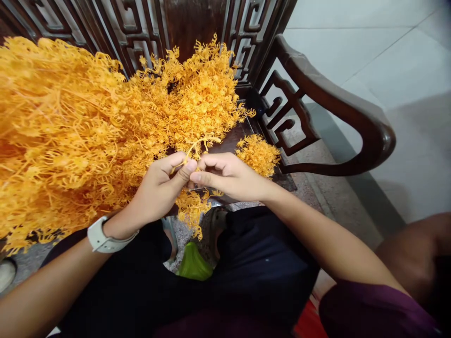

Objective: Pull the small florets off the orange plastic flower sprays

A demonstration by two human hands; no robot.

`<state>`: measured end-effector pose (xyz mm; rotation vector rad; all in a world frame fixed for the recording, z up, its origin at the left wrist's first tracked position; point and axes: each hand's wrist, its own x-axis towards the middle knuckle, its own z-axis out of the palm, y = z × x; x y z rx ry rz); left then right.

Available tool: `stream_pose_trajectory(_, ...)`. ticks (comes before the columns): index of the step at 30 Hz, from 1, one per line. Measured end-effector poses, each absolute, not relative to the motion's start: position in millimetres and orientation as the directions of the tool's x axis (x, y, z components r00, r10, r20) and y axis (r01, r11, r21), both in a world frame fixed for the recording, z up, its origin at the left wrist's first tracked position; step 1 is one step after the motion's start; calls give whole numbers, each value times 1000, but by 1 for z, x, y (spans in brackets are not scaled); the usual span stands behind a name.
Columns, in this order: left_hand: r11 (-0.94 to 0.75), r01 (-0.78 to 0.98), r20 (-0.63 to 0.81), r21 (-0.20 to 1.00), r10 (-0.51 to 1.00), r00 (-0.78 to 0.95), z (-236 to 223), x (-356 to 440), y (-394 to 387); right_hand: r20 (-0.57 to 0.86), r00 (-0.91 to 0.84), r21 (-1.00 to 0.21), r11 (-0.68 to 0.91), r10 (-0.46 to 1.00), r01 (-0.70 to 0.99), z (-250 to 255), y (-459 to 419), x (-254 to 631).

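A big heap of orange plastic sprigs (81,126) covers the dark wooden chair seat (236,138) in front of me. My left hand (160,188) and my right hand (229,176) meet at the fingertips over the seat's front edge. Both pinch the same small orange sprig (199,145), whose stem runs up from between my thumbs. A clump of sprigs (192,209) hangs just below my hands. A white watch (102,239) sits on my left wrist.
A small separate pile of orange sprigs (259,155) lies at the seat's right corner. The chair's curved armrest (338,108) and carved back (141,28) frame the seat. Pale floor tiles (387,70) spread to the right. A green object (193,263) shows between my knees.
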<state>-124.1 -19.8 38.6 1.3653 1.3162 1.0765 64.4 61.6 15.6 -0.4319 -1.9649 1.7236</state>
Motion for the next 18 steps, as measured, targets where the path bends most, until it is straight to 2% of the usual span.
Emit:
stream_pose_trajectory(2, 40, 125, -45, 991, 998, 43, 37, -124, -22, 188, -816, -977, 187, 546, -100, 19, 59, 64)
stream_pose_trajectory(4, 111, -37, -109, 993, 993, 51, 35, -123, -24, 226, -804, -971, 189, 550, -144, 22, 57, 63)
stream_pose_trajectory(8, 197, -329, -189, 924, 980, 56, 32, -118, -26, 294, -755, -955, 154, 585, -253, 22, 53, 60)
stream_pose_trajectory(12, 214, -447, -207, 868, 976, 66, 36, -113, -28, 357, -708, -930, 158, 609, -333, 14, 51, 55)
stream_pose_trajectory(18, 246, -492, -223, 835, 969, 104, 41, -111, -31, 376, -722, -922, 155, 580, -356, 15, 51, 54)
